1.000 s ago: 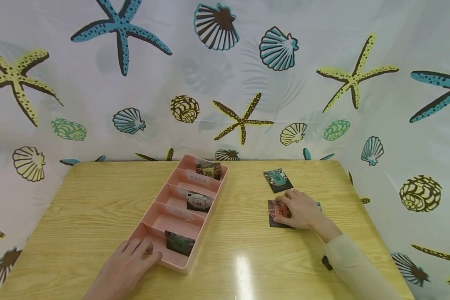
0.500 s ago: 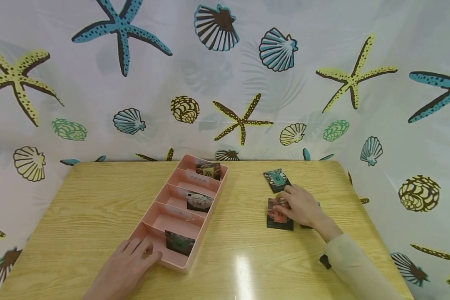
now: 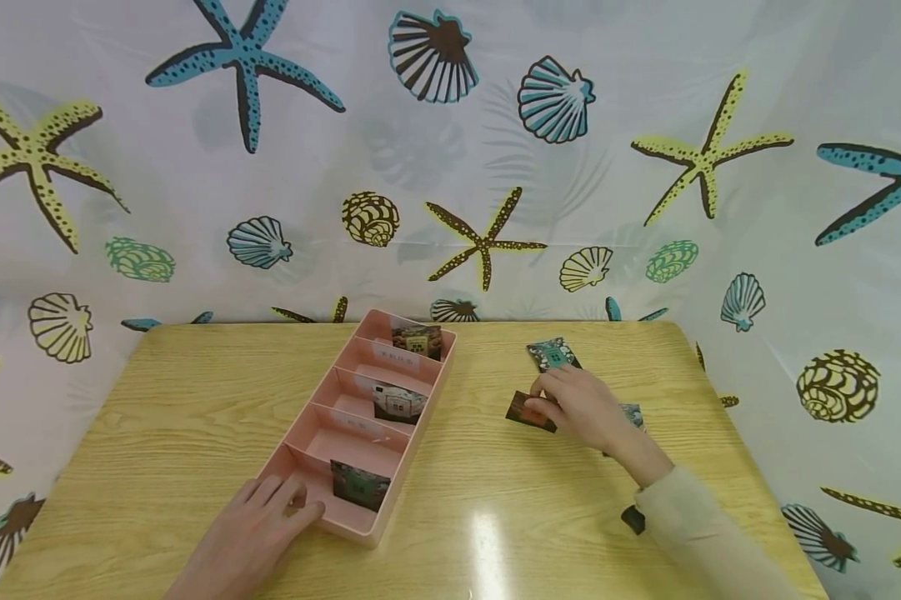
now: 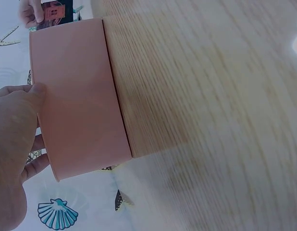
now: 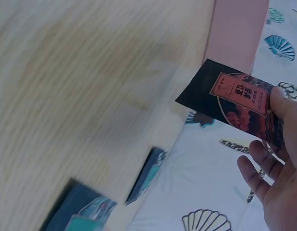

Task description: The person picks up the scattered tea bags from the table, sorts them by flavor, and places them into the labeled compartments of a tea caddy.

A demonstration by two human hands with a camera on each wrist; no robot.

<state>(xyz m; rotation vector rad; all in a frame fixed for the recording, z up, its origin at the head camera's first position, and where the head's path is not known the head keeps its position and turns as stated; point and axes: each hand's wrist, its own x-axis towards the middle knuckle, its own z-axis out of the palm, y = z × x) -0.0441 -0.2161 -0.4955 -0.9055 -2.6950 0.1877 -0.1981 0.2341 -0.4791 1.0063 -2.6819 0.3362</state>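
Observation:
My right hand [image 3: 581,408] pinches a black-and-red tea sachet [image 5: 230,96] by one end, between thumb and fingers, raised over the table right of the pink divided box [image 3: 414,446]. Its label reads black tea. At the box's near left corner, my left hand [image 3: 258,521] grips the rim, with the thumb at the near wall [image 4: 74,96]. Tea sachets stand in some compartments: a gold-labelled one [image 3: 417,341] in the far one, a white-labelled one [image 3: 399,403] in the middle and a dark green one [image 3: 360,485] in the nearest.
A teal-labelled sachet [image 3: 549,353] lies behind my right hand. Another sachet [image 3: 633,415] is partly hidden by that hand. A small black piece [image 3: 633,519] shows beside the right sleeve [image 3: 701,525]. A shell-and-starfish curtain [image 3: 450,167] hangs behind the table [image 3: 217,383].
My right hand has lifted the black-and-red tea sachet off the table and moved it slightly left, toward the box. My left hand has stayed at the box corner.

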